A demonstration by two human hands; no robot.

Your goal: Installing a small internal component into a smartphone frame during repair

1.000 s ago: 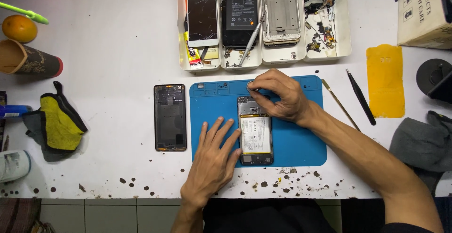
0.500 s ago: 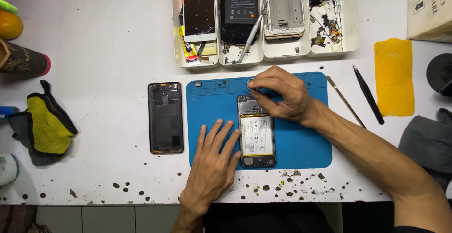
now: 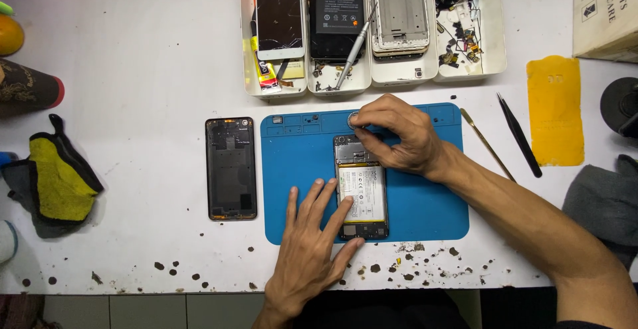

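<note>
On opened phone (image 3: 361, 193), both hands' flat grip

The right hand (image 3: 399, 136) covers the opened phone's (image 3: 361, 193) top right corner, so what its fingertips pinch cannot be told. At nine o'clock, an orange fruit (image 3: 9, 34) is cut off; at three o'clock, the round black object (image 3: 621, 106).

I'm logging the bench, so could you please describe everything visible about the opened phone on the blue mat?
The opened phone lies flat, back cover off, upright on the blue mat. A pale battery fills its middle; dark circuit parts show above and below. The left hand steadies its lower left edge, fingers on the battery. The right hand works at its top end, pinching something small and round.
</note>
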